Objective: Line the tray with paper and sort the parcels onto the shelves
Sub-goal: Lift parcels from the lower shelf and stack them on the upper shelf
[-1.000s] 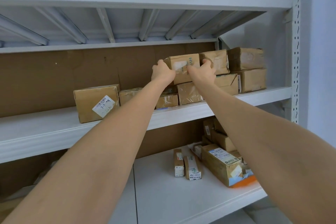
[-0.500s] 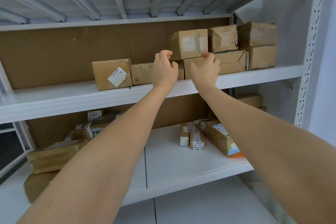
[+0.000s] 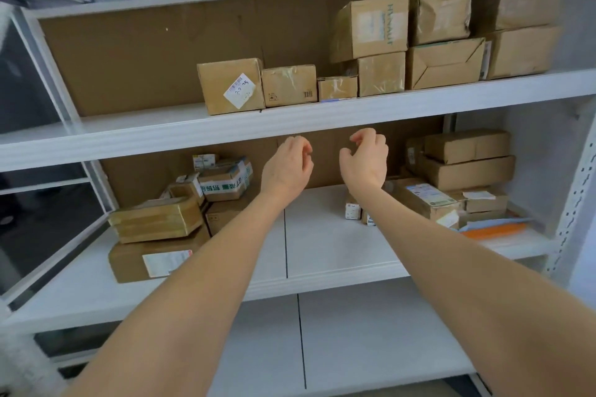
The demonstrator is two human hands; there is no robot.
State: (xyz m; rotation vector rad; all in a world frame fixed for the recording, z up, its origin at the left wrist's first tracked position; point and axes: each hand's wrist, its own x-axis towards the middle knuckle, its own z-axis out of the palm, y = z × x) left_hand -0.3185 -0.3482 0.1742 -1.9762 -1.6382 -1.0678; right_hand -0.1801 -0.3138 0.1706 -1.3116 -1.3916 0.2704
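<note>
left grip (image 3: 285, 167) and right grip (image 3: 366, 161) loosely curled, empty, lettered parcel (image 3: 375, 27) well above (on upper shelf (image 3: 161, 135))

Bright, even, diffuse light on the white shelves (image 3: 129, 135); soft shadows lie under each board. Wide-angle distortion bows the edges; the right-hand parcels (image 3: 519, 51) and the corners are blurred.

Left hand (image 3: 285, 167) and right hand (image 3: 366, 163) hover, loosely curled, before shelved parcels (image 3: 371, 29)
</note>
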